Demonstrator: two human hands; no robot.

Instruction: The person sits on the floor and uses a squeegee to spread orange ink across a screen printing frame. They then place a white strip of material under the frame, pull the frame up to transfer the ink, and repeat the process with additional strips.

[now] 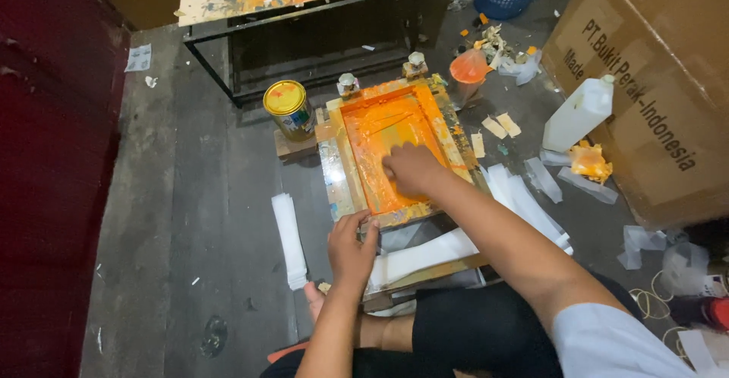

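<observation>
Left hand: grip closed on the near edge of the printing frame, thumb on top, fingers curled over the wood.
Right hand: fingers closed, pressed down inside the frame on the orange-inked screen; what it grips is hidden.
Frame: on the floor, centre, just beyond the knees.
White strips: stacked left of the frame.
Paint tin: far left, just beside the frame.
White bottle: far right, by the cardboard box.
</observation>
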